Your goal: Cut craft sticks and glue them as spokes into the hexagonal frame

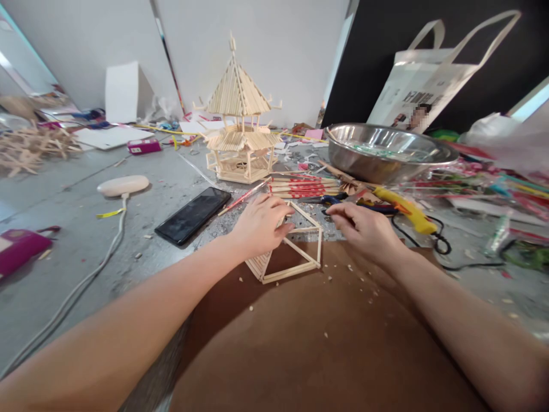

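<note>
A flat frame of thin wooden sticks (295,266) lies on a brown board (326,343), its left panel filled with sticks side by side. My left hand (261,226) curls over the frame's upper left part, gripping it with bent fingers and hiding that side. To the right of the frame, my right hand (366,232) is held with thumb and fingers pinched together near the blue-handled pliers (332,198). Whatever lies between those fingertips is too small to make out. Behind my hands stands a small stick-built pavilion (243,137) with a pointed roof.
Red-tipped sticks (304,187) lie bundled behind the frame. A black phone (194,216) and a white corded device (123,185) are at left. On the right are a yellow glue gun (406,210), a steel basin (364,154) and a white bag (422,80).
</note>
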Demonstrator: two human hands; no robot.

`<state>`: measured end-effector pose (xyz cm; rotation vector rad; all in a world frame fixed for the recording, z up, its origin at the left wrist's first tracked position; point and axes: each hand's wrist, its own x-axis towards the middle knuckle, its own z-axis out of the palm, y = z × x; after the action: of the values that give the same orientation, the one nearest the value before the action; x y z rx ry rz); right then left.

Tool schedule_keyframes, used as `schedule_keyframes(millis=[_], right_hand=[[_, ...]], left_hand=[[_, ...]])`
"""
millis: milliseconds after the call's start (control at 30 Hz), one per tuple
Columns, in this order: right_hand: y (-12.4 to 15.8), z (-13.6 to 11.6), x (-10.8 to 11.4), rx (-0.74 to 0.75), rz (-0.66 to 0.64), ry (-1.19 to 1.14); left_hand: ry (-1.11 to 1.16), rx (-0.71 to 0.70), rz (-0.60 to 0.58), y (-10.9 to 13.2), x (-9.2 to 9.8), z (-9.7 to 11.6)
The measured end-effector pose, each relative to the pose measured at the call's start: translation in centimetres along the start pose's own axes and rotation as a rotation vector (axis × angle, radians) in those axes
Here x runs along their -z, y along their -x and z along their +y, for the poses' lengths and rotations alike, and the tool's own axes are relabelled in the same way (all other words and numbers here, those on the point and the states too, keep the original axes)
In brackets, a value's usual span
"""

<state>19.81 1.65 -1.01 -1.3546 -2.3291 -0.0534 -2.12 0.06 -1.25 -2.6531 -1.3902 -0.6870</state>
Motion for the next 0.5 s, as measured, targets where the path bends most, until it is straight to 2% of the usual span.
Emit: schedule_keyframes(millis=[133,233,333,500], right_hand=[[0.8,-4.2,0.4,0.358,-0.012,-0.132],[1.8,-7.0,0.0,0.561,-0.124,-0.132],[2.6,-8.4,-0.9,0.631,-0.134,-0.122],[3.1,-8.5,-2.2,0.686,-0.085,-0.088]], left_hand=[[-0.046,0.079,-0.043,0.0,-0.4,-0.4],[-0.075,0.15,-0.095,0.0,-0.6,-0.8],[-0.085,0.198,-0.133,0.0,-0.9,-1.2],[-0.092,0.216,-0.148,0.2,-1.5,-1.6]])
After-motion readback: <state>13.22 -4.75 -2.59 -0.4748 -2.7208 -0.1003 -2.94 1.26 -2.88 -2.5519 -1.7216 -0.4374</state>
